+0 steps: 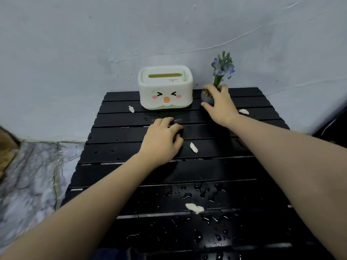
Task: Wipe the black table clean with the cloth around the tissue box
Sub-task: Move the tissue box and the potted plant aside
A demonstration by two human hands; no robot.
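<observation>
Black slatted table fills the lower frame, set against a pale wall. Water droplets pool on the near slats; the far slats look drier. White tissue box with a cartoon face stands at the back edge, centre. Small grey flower pot with a purple bloom sits just right of the box. Paper scraps: near edge, mid-table, left of box, far right.

Risks, as judged: the pot is top-heavy with its tall stem; a careless lift or shove on wet slats could tip it or knock the box. Scraps may drop through the slat gaps or smear if dragged wet.

Right hand: fingers curled around the pot, thumb low on its left side.

Left hand: palm down mid-table, fingers bent over something dark, likely the cloth; it merges with the slats, so the grip cannot be confirmed.
</observation>
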